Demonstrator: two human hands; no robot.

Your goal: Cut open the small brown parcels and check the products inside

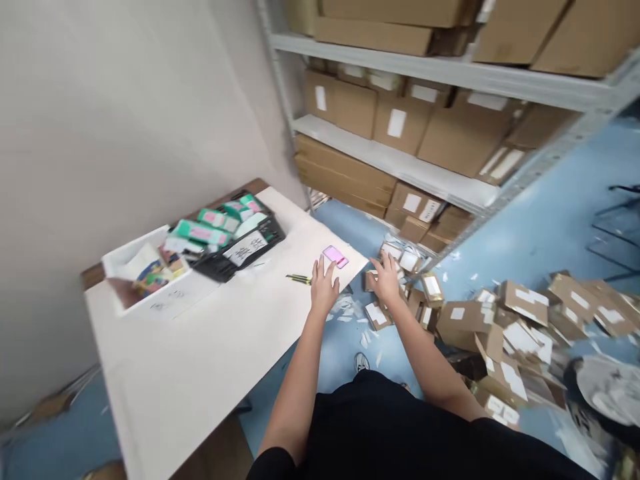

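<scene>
Black cloth of a short-sleeved shirt (385,433) is spanning the lower edge. The left hand (324,287) and right hand (386,279) are hanging apart, empty, fingers spread. A flat rectangular smartphone (335,257), screen glowing pink, is lying on the smooth white tabletop (190,360) just beside the left fingertips, near a yellow-and-black utility knife (299,279). A black plastic bin (220,268) is bearing a white label (245,248) whose handwritten characters are appearing too blurred to read. Beyond the table corner, the right hand is hovering above labelled cardboard boxes (383,323).
</scene>
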